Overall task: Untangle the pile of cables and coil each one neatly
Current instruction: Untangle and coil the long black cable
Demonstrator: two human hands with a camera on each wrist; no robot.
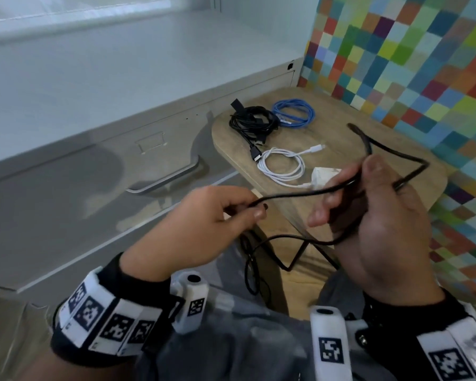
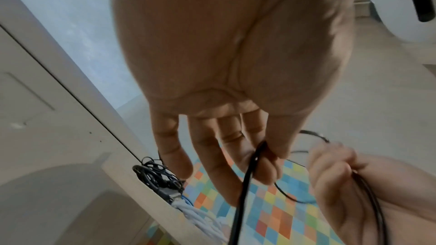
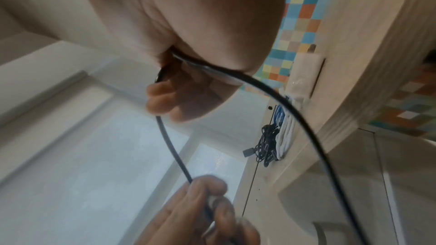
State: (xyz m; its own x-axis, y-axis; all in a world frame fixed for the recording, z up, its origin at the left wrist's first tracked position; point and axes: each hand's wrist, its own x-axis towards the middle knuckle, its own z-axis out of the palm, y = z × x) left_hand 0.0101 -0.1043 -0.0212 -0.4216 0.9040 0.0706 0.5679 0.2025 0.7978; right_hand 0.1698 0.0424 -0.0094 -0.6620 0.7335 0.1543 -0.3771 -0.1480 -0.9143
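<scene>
A long black cable (image 1: 294, 194) stretches between my two hands above the near end of a small wooden table (image 1: 396, 149). My left hand (image 1: 248, 210) pinches it between thumb and fingers (image 2: 257, 159). My right hand (image 1: 349, 193) grips several loops of the same cable (image 3: 235, 75), and one end sticks up past the thumb. Slack hangs down toward my lap (image 1: 256, 259). On the table lie a coiled black cable (image 1: 254, 122), a coiled blue cable (image 1: 294, 112) and a coiled white cable (image 1: 282, 166).
A white plug block (image 1: 323, 174) sits by the white cable, partly behind my right hand. A grey cabinet with a drawer handle (image 1: 165, 180) runs along the left. A wall of coloured squares (image 1: 423, 64) stands behind and right of the table.
</scene>
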